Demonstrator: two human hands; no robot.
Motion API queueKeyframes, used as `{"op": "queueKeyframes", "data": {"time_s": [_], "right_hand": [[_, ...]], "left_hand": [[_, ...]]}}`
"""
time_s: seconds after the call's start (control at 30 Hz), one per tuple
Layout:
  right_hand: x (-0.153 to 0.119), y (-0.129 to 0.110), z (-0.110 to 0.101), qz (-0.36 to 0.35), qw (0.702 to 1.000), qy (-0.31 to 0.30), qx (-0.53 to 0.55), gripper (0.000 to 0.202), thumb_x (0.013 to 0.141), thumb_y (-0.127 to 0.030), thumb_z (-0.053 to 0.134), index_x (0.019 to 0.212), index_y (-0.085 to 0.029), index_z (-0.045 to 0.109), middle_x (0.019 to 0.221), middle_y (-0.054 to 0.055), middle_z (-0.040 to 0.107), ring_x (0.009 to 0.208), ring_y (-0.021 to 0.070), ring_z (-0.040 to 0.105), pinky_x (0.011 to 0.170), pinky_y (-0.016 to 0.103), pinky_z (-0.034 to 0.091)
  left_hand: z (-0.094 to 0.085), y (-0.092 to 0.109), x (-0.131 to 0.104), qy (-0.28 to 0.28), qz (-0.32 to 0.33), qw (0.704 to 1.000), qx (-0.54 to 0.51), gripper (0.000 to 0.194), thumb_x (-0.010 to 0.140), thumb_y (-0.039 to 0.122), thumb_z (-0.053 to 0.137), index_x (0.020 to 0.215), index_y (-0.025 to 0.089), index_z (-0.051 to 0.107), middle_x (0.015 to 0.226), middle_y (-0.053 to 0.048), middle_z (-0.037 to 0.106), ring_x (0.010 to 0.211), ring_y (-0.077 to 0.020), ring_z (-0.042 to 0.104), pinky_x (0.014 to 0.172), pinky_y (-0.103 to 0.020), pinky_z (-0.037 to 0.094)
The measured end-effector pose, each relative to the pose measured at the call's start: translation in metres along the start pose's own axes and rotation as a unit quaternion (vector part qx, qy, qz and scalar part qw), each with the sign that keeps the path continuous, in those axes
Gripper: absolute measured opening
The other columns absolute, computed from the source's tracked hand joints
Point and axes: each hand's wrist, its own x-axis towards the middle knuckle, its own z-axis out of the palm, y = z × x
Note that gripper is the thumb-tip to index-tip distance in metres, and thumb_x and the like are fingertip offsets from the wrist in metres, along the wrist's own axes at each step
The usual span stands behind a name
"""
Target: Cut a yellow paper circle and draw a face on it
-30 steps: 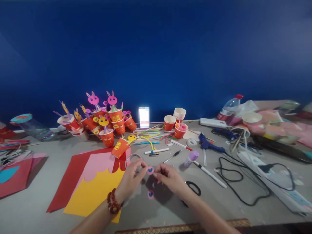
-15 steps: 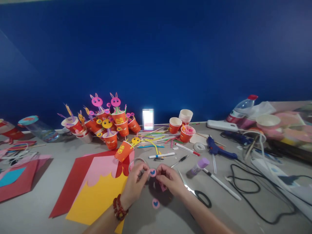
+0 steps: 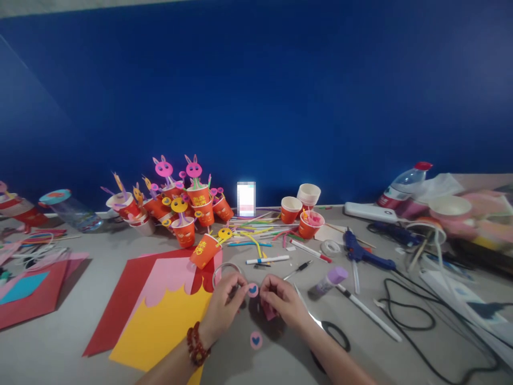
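Observation:
My left hand (image 3: pixel 224 306), with a red bead bracelet at the wrist, pinches the edge of a small pink paper disc with a blue heart (image 3: pixel 253 290). Just to its right, the fingers of my right hand (image 3: pixel 285 302) are curled together. A piece of pink paper (image 3: pixel 270 313) pokes out below them, mostly hidden by the hand. A matching pink disc with a blue heart (image 3: pixel 256 340) lies flat on the table between my forearms. Scissors (image 3: pixel 335 336) lie partly under my right forearm, and a roll of tape (image 3: pixel 226 269) is behind my left hand.
Yellow (image 3: pixel 160 326), pink and red paper sheets lie at left. Orange cups with paper animal faces (image 3: pixel 185 231) stand behind them. Pipe cleaners (image 3: pixel 256 233) are spread at the back. To the right are a glue stick (image 3: pixel 328 282), a blue glue gun (image 3: pixel 366 251) and a looped black cord (image 3: pixel 409 326).
My right hand has drawn slightly away from the disc, which stays at my left fingertips. The whole view has shifted a little.

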Motion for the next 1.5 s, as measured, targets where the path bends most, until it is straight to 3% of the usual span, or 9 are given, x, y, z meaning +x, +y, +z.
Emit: {"op": "queueKeyframes", "data": {"time_s": [0.23,0.6,0.73,0.9,1.0,1.1,1.23,1.37,1.5], "right_hand": [[0.001,0.007,0.003,-0.002,1.0,0.006,-0.019,0.031,0.078,-0.044,0.068,0.069,-0.022,0.048,0.052,-0.008,0.048,0.044,0.0084,0.043,0.042,0.019,0.034],[-0.002,-0.004,0.003,0.02,0.999,0.006,-0.031,0.027,0.078,-0.04,0.066,0.07,-0.022,0.048,0.055,-0.008,0.049,0.046,0.0084,0.045,0.045,0.019,0.037],[-0.001,-0.005,0.003,0.017,0.999,0.015,-0.036,0.026,0.077,-0.039,0.066,0.069,-0.022,0.049,0.054,-0.008,0.047,0.046,0.0087,0.043,0.044,0.02,0.036],[0.001,-0.008,0.0,-0.008,0.998,0.042,-0.048,0.023,0.077,-0.035,0.063,0.067,-0.022,0.048,0.056,-0.007,0.05,0.051,0.0106,0.048,0.051,0.021,0.037],[0.003,-0.007,-0.002,-0.021,0.998,0.043,-0.043,0.016,0.076,-0.03,0.06,0.068,-0.022,0.049,0.058,-0.006,0.05,0.055,0.0116,0.048,0.054,0.022,0.037],[0.003,-0.004,-0.003,-0.024,0.998,0.033,-0.041,0.01,0.074,-0.025,0.058,0.068,-0.021,0.05,0.059,-0.006,0.049,0.056,0.0115,0.046,0.053,0.022,0.035],[0.004,0.0,-0.003,-0.015,0.999,0.019,-0.033,0.012,0.073,-0.026,0.059,0.068,-0.021,0.05,0.059,-0.006,0.049,0.055,0.011,0.045,0.053,0.022,0.035],[0.006,0.002,-0.006,-0.014,1.0,0.01,-0.022,0.018,0.075,-0.033,0.062,0.069,-0.022,0.05,0.059,-0.006,0.05,0.053,0.0114,0.045,0.051,0.022,0.035],[0.01,0.005,-0.012,-0.032,0.999,0.031,-0.024,0.024,0.078,-0.039,0.064,0.07,-0.022,0.05,0.061,-0.004,0.052,0.056,0.0133,0.051,0.054,0.024,0.039]], "left_hand": [[0.002,0.001,0.0,-0.004,-0.007,1.0,0.001,0.025,0.096,0.036,0.05,0.077,0.02,0.054,0.077,0.0,0.056,0.075,-0.0159,0.053,0.069,-0.024,0.041],[0.005,0.002,0.0,-0.007,-0.005,1.0,0.006,0.027,0.096,0.038,0.052,0.076,0.019,0.057,0.078,-0.002,0.06,0.077,-0.0167,0.056,0.07,-0.025,0.043],[0.005,-0.001,-0.002,-0.002,0.027,0.999,0.026,0.023,0.097,0.034,0.052,0.08,0.02,0.057,0.08,-0.002,0.06,0.078,-0.0169,0.057,0.073,-0.026,0.045],[0.002,-0.005,-0.006,0.02,0.109,0.988,0.106,0.011,0.097,0.028,0.051,0.103,0.021,0.059,0.103,-0.007,0.064,0.099,-0.0218,0.06,0.088,-0.034,0.049],[0.001,-0.006,-0.009,0.016,0.177,0.966,0.187,0.033,0.094,0.027,0.059,0.125,0.024,0.052,0.125,-0.01,0.06,0.12,-0.0263,0.053,0.104,-0.045,0.042],[0.002,-0.006,-0.009,0.011,0.21,0.948,0.241,0.037,0.093,0.026,0.06,0.128,0.026,0.05,0.128,-0.009,0.059,0.123,-0.0269,0.051,0.109,-0.051,0.036],[0.004,-0.008,-0.007,0.025,0.21,0.94,0.266,0.027,0.094,0.022,0.056,0.12,0.025,0.055,0.125,-0.008,0.062,0.12,-0.0257,0.055,0.109,-0.051,0.038],[0.002,-0.003,-0.006,0.029,0.213,0.935,0.282,0.036,0.093,0.025,0.058,0.129,0.026,0.052,0.13,-0.008,0.061,0.124,-0.0259,0.053,0.11,-0.051,0.038],[-0.021,0.005,-0.007,0.059,0.161,0.94,0.296,0.047,0.095,0.033,0.056,0.14,0.025,0.044,0.14,-0.012,0.054,0.132,-0.0278,0.048,0.109,-0.048,0.042]]}}
